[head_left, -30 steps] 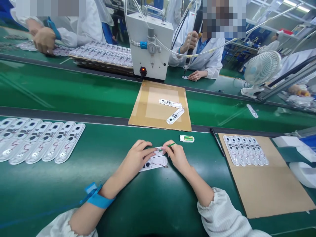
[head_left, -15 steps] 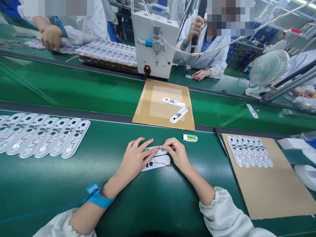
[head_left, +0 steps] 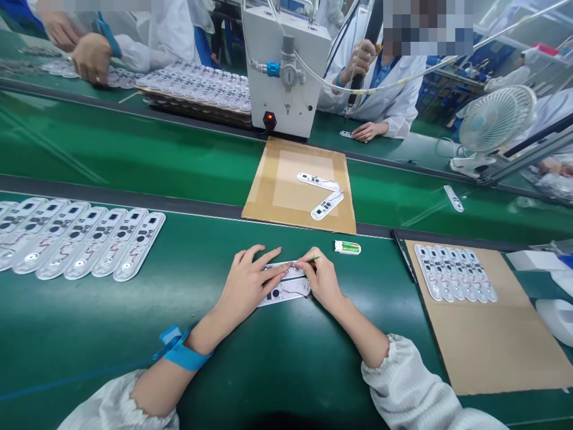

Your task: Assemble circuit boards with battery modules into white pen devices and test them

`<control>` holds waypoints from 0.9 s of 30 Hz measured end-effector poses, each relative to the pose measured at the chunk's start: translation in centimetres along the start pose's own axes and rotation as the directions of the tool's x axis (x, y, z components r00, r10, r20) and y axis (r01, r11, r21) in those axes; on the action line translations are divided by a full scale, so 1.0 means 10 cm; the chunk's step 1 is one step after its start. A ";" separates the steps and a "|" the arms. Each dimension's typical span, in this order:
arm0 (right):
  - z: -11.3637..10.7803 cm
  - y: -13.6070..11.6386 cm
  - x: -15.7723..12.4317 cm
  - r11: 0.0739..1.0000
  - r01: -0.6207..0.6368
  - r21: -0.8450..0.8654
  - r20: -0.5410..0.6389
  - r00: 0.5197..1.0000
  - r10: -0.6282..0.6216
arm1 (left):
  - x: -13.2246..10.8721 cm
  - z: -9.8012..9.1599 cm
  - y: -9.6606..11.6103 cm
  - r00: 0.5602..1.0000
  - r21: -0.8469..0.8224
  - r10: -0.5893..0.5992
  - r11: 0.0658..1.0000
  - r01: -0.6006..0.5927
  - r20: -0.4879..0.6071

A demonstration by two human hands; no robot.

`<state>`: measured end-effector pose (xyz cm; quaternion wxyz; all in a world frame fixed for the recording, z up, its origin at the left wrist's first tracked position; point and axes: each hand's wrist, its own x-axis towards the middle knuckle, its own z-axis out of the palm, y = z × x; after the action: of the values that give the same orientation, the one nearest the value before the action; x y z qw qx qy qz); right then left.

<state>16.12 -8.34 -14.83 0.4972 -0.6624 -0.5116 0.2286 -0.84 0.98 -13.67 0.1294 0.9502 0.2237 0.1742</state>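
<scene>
Two long white oval circuit-board pieces lie side by side on the bench before me. Across the far board [head_left: 293,273] my left hand [head_left: 253,278] rests with its fingers stretched and spread, the fingertips on its surface. My right hand [head_left: 320,278] is closed in a pinch at that board's right end, with a thin green stick-like thing [head_left: 314,259] poking out of its fingers. The near board [head_left: 290,290], with a dark round part and a thin wire, is partly covered by my left fingers. A small clear holder with green contents [head_left: 348,247] lies just beyond my right hand.
A row of similar boards [head_left: 138,245] lies at left. Several more rest on a cardboard sheet [head_left: 501,346] at right, beside a black pen [head_left: 403,255]. Two boards lie on cardboard [head_left: 264,191] across the green channel. Co-workers sit beyond, by a grey machine [head_left: 286,77].
The view has shifted slightly. Both my hands stay at the far board with small finger movements. At the upper left, a co-worker's second hand now shows.
</scene>
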 end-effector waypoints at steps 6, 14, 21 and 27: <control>0.04 -0.04 0.01 0.996 0.058 -0.068 0.013 0.998 -0.057 | 0.02 0.01 -0.03 1.000 0.026 0.019 0.999 -0.019 -0.012; -0.09 0.04 -0.06 0.999 -0.037 0.006 -0.259 0.965 0.038 | -0.18 0.03 0.17 0.997 -0.070 0.073 0.995 -0.075 -0.026; -0.32 -0.05 -0.28 0.993 0.025 -0.116 0.015 1.000 -0.023 | -0.11 0.12 -0.04 0.994 -0.094 0.111 0.990 -0.110 0.010; -0.20 -0.05 -0.29 0.988 0.051 -0.145 0.109 0.993 -0.035 | 0.06 0.10 0.03 0.986 -0.188 0.144 0.969 -0.158 -0.085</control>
<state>16.43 -11.84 -14.21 0.4238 -0.6731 -0.5669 0.2144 0.14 0.78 -14.32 0.1999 0.9405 0.1371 0.2383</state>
